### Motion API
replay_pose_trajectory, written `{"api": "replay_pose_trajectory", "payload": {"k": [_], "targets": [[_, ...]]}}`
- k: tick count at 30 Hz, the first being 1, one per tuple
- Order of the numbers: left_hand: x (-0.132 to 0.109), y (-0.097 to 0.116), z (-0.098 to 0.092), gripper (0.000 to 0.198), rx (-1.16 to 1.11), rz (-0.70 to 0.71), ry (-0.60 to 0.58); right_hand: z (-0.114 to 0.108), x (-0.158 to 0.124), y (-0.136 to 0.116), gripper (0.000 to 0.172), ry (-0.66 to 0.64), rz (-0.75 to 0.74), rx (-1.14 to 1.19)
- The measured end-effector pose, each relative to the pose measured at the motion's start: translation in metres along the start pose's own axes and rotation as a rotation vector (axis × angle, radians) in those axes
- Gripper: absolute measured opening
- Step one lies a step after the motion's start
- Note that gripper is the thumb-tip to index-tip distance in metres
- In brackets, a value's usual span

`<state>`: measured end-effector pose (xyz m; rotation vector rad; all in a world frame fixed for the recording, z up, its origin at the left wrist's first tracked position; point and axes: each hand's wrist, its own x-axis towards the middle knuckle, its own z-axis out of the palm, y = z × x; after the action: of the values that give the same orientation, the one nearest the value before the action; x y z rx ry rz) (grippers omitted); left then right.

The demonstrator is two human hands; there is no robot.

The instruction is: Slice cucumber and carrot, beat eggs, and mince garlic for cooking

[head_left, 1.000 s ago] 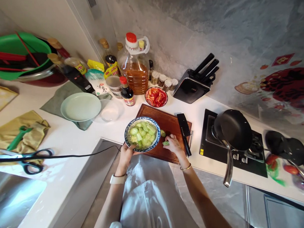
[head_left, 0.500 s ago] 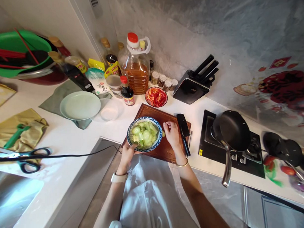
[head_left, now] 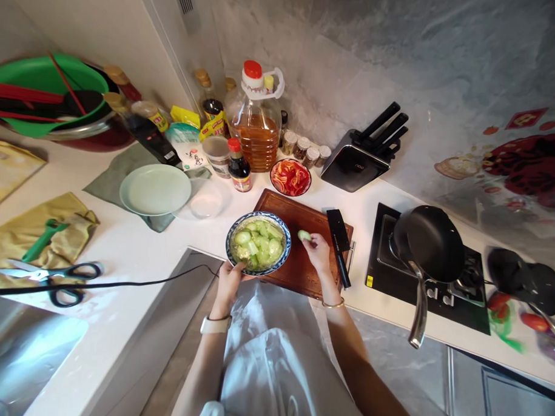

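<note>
My left hand (head_left: pixel 230 278) grips the near rim of a blue-rimmed bowl (head_left: pixel 235 232) filled with pale green cucumber pieces (head_left: pixel 258 244), held at the left edge of a wooden cutting board (head_left: pixel 299 221). My right hand (head_left: pixel 318 252) rests over the board just right of the bowl, its fingertips pinched on a small green cucumber piece (head_left: pixel 304 235). A black cleaver (head_left: pixel 340 240) lies along the board's right edge, next to that hand.
A red bowl of sliced peppers (head_left: pixel 290 177), oil jug (head_left: pixel 257 125) and sauce bottles stand behind the board. A knife block (head_left: pixel 361 159) is at the back right. A black pan (head_left: pixel 428 240) sits on the stove. A pale green plate (head_left: pixel 154 189), scissors (head_left: pixel 51 279) and a sink lie left.
My right hand picked a cucumber piece off the near part of the board, went to the bowl, and now pinches another piece farther back. The bowl stayed in my left hand.
</note>
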<state>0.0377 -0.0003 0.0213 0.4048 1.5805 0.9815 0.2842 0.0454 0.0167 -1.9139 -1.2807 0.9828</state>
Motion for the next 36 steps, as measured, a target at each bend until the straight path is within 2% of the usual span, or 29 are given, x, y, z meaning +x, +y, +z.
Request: {"api": "replay_pose_trajectory", "payload": {"k": [1,4,5,7,8,9,12,13,15,17,19,21,23,25,27,29,31,32,34,35,36], "targets": [[0.0,0.0,0.003,0.028,0.007,0.002,-0.004,-0.004,-0.003,-0.011,0.027,0.016,-0.025,0.079],[-0.002,0.003,0.014,0.033,0.005,-0.006,-0.035,-0.018,-0.009,-0.04,0.037,-0.107,-0.12,0.177],[-0.004,0.004,0.019,0.034,0.006,-0.014,-0.048,-0.024,-0.01,-0.045,0.041,-0.107,-0.144,0.156],[-0.007,0.006,0.028,0.035,0.019,-0.048,-0.073,-0.04,-0.013,-0.04,0.047,-0.007,-0.143,0.044],[-0.008,0.007,0.032,0.034,0.023,-0.069,-0.083,-0.049,-0.015,-0.031,0.047,0.077,-0.106,-0.035],[-0.009,0.008,0.036,0.034,0.022,-0.088,-0.089,-0.058,-0.019,-0.017,0.044,0.108,-0.046,-0.123],[-0.008,0.01,0.044,0.032,0.002,-0.101,-0.12,-0.071,-0.035,0.035,0.022,0.021,0.17,-0.377],[-0.007,0.01,0.046,0.033,-0.005,-0.091,-0.13,-0.068,-0.041,0.051,0.019,-0.006,0.222,-0.425],[-0.003,0.011,0.049,0.033,-0.009,-0.068,-0.132,-0.057,-0.052,0.076,0.013,-0.023,0.216,-0.45],[0.0,0.012,0.053,0.034,0.003,-0.041,-0.12,-0.043,-0.059,0.089,0.008,-0.015,0.198,-0.416],[0.003,0.013,0.055,0.036,0.017,-0.03,-0.114,-0.035,-0.062,0.093,0.009,-0.021,0.196,-0.365],[0.004,0.013,0.057,0.035,0.015,-0.045,-0.116,-0.035,-0.061,0.086,0.014,-0.028,0.191,-0.298],[0.005,0.012,0.059,0.034,0.013,-0.08,-0.121,-0.041,-0.056,0.07,0.019,0.027,0.145,-0.186],[0.005,0.011,0.062,0.035,0.017,-0.092,-0.135,-0.048,-0.046,0.045,0.024,0.115,0.054,-0.038],[0.005,0.01,0.067,0.037,0.023,-0.085,-0.166,-0.054,-0.032,0.015,0.027,0.11,-0.052,0.068],[0.007,0.009,0.076,0.037,0.022,-0.09,-0.197,-0.059,-0.017,-0.008,0.026,0.009,-0.178,0.019],[0.01,0.01,0.087,0.034,0.01,-0.114,-0.233,-0.065,-0.007,-0.015,0.03,0.039,-0.242,-0.109],[0.013,0.01,0.093,0.033,0.004,-0.125,-0.247,-0.069,-0.006,-0.011,0.034,0.111,-0.222,-0.177],[0.021,0.014,0.108,0.03,0.012,-0.148,-0.268,-0.076,-0.01,0.01,0.04,0.29,-0.061,-0.299],[0.025,0.017,0.116,0.029,0.035,-0.165,-0.274,-0.079,-0.015,0.025,0.042,0.324,0.071,-0.382],[0.031,0.02,0.124,0.027,0.07,-0.187,-0.277,-0.08,-0.021,0.042,0.043,0.301,0.222,-0.471]]}}
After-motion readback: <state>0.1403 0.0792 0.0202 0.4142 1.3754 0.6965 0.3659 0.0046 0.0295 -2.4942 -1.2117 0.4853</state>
